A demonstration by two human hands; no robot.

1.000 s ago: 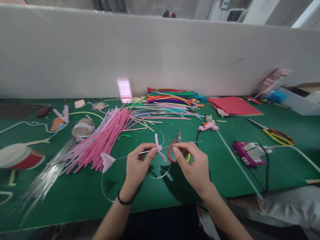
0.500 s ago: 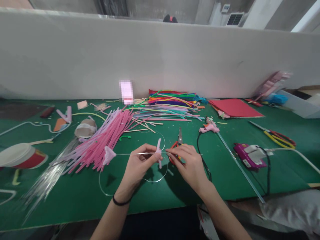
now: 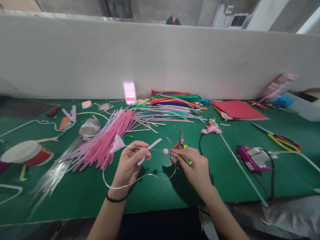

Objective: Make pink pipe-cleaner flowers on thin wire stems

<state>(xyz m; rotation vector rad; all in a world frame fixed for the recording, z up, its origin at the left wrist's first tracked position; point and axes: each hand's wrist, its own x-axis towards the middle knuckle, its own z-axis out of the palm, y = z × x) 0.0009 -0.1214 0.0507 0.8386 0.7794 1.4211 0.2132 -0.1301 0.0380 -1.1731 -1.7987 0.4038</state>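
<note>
My left hand (image 3: 131, 161) is closed, pinching a short lilac pipe cleaner (image 3: 155, 144) that slants up to the right. A thin clear wire (image 3: 150, 174) loops below and passes behind the fingers. At its left end is a pale lilac petal-shaped piece (image 3: 117, 144). A small pale pink ball (image 3: 165, 151) sits on the wire between my hands. My right hand (image 3: 195, 166) pinches the wire just right of the ball. Scissors (image 3: 182, 137) with red and yellow handles lie on the table behind my right fingers, partly covered.
Pink and lilac pipe cleaners (image 3: 107, 140) lie at left beside clear sticks (image 3: 53, 180) and a paper cup (image 3: 27, 152). Multicoloured pipe cleaners (image 3: 175, 100) lie at the back. Rightward are a pink glue gun (image 3: 211, 128), a purple power strip (image 3: 250, 159) and more scissors (image 3: 282, 138).
My left hand has moved left, away from my right. The lilac pipe cleaner, upright before, now slants in my left fingers, and the small ball shows on the wire.
</note>
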